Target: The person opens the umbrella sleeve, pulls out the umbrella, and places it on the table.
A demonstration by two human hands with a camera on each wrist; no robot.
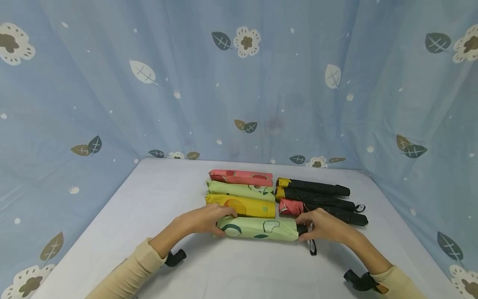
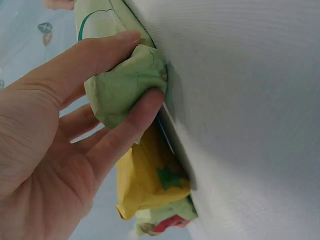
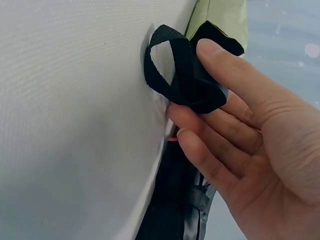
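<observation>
A folded umbrella in a light green, avocado-patterned sleeve (image 1: 257, 229) lies crosswise on the white table, nearest me. My left hand (image 1: 205, 219) pinches its left end between thumb and fingers; the left wrist view shows the soft green sleeve end (image 2: 132, 82) in that grip. At the other end, my right hand (image 1: 323, 226) holds the black handle, the thumb on one side and fingers on the other. A black wrist strap (image 3: 170, 65) loops from this handle. Directly behind lies a yellow fruit-patterned umbrella (image 1: 257, 207).
Farther back, a light green umbrella (image 1: 239, 190) and a red watermelon-patterned one (image 1: 240, 177) lie parallel. To the right are three black folded umbrellas: two with yellow ends (image 1: 313, 187) (image 1: 321, 198), one with a red end (image 1: 291, 206). A blue patterned curtain (image 1: 276, 99) surrounds the table.
</observation>
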